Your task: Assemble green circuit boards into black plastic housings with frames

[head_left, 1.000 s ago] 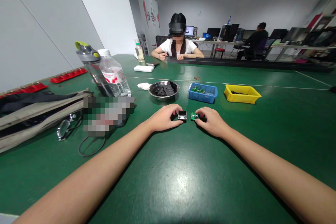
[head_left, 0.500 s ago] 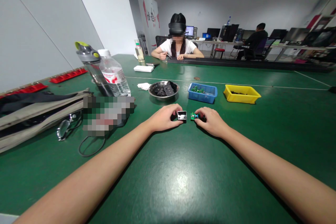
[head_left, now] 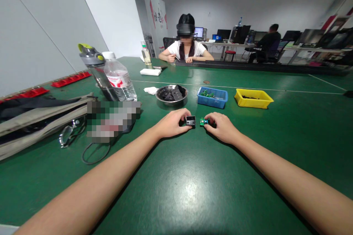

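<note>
With the point between the two hands taken as the centre of the dial and twelve o'clock pointing straight ahead, a small metallic housing [head_left: 190, 120] is gripped by the left hand [head_left: 174, 123], pinched between thumb and fingers just left of the centre, its dark opening exposed. A small green circuit board [head_left: 203, 122] with a blue component is pinched by the thumb and fingers of the right hand [head_left: 222, 127], towards three o'clock from the housing. The two pieces are held near each other, with a narrow gap left between them; whether either is supported by the green tabletop [head_left: 176, 180] cannot be told.

At eleven o'clock, black plastic parts [head_left: 175, 93] are held in a stainless-steel bowl [head_left: 171, 104], beside which a crumpled white tissue [head_left: 150, 90] is placed. At one o'clock, green boards [head_left: 207, 94] are contained in a blue plastic tray [head_left: 211, 101], and at two o'clock small dark parts [head_left: 250, 97] are contained in a yellow plastic tray [head_left: 252, 103]. At ten o'clock, a clear water bottle [head_left: 121, 82] is stood beside a grey sports bottle [head_left: 97, 70]. Clear-lensed glasses [head_left: 65, 136] are laid at nine o'clock. Across the table at twelve o'clock, a thin tool is held by a seated person [head_left: 186, 49], by whom a black headset [head_left: 185, 29] is worn
</note>
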Demonstrator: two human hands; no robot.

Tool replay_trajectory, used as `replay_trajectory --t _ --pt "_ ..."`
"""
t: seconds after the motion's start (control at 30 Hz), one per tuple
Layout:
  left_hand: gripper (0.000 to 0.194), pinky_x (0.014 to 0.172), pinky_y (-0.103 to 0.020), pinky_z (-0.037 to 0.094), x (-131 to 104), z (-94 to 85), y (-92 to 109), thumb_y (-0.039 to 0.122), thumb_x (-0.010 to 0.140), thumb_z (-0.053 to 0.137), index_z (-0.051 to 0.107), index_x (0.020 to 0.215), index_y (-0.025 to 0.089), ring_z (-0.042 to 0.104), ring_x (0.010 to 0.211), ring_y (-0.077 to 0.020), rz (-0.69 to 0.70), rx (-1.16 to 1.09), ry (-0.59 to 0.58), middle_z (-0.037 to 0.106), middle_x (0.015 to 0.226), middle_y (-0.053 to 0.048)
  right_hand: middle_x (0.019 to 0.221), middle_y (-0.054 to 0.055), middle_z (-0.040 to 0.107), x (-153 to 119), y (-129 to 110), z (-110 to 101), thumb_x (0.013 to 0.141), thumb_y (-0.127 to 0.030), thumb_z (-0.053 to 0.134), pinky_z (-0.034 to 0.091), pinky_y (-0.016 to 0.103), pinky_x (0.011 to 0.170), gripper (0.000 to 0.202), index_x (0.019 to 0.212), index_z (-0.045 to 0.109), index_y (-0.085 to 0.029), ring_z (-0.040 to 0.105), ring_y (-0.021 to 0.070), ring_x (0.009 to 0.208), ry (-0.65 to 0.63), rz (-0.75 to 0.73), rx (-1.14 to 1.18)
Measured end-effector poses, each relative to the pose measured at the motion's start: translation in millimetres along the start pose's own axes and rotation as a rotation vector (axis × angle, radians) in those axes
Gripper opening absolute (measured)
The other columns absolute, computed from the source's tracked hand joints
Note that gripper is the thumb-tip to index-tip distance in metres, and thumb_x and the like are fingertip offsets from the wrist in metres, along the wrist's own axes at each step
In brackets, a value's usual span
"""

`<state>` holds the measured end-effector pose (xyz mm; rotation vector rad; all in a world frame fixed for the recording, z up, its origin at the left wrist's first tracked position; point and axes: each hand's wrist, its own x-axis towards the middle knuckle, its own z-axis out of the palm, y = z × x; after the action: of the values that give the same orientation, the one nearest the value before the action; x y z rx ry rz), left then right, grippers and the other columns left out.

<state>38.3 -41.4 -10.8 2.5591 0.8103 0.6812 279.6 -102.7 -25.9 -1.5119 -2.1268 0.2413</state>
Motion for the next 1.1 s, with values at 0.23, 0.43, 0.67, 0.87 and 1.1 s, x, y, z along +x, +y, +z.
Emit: replay_trajectory --t 0.23,0.43,0.67,0.87,1.1 --pt "0.027 0.07 -0.028 0.045 -0.4 0.0 -0.8 0.036 0.083 0.068 0.061 0.101 0.019 0.06 0.076 -0.0171 0.009 0.006 0.002 0.064 0.086 -0.001 0.078 0.001 0.06 0.4 1.4 0.2 0.087 -0.022 0.066 0.037 0.031 0.073 0.012 0.097 0.068 -0.017 0.054 0.0182 0.074 0.003 -0.012 0.01" --pt "0.028 0.069 -0.028 0.045 0.1 -0.1 -0.9 0.037 0.083 0.069 0.062 0.102 0.018 0.06 0.075 -0.0171 0.004 0.006 -0.002 0.064 0.084 -0.001 0.078 0.001 0.06 0.4 2.2 1.1 0.087 -0.022 0.067 0.037 0.031 0.073 0.011 0.096 0.067 -0.018 0.054 0.0179 0.074 0.01 -0.014 0.012" --pt "0.027 0.069 -0.028 0.045 0.2 -0.1 -0.6 0.037 0.083 0.069 0.062 0.101 0.018 0.06 0.075 -0.0174 0.006 0.004 0.004 0.064 0.084 -0.001 0.078 0.001 0.061 0.3 2.7 1.6 0.086 -0.022 0.068 0.036 0.03 0.072 0.011 0.096 0.067 -0.018 0.054 0.0181 0.073 0.017 -0.011 0.017" --pt "0.027 0.069 -0.028 0.045 -0.4 0.3 -1.4 0.036 0.082 0.069 0.062 0.101 0.019 0.061 0.075 -0.0174 0.003 0.014 0.004 0.064 0.084 -0.001 0.078 0.001 0.06 0.4 1.3 0.8 0.087 -0.022 0.067 0.036 0.031 0.072 0.012 0.097 0.068 -0.017 0.054 0.0179 0.073 0.007 -0.005 0.008" --pt "0.026 0.069 -0.028 0.045 -0.1 0.5 -0.7 0.036 0.082 0.069 0.062 0.1 0.018 0.06 0.075 -0.0171 0.016 0.003 0.005 0.064 0.084 -0.001 0.078 0.001 0.06 0.5 0.4 -0.5 0.087 -0.022 0.067 0.036 0.03 0.072 0.011 0.097 0.067 -0.018 0.054 0.0179 0.073 -0.007 -0.007 0.011"
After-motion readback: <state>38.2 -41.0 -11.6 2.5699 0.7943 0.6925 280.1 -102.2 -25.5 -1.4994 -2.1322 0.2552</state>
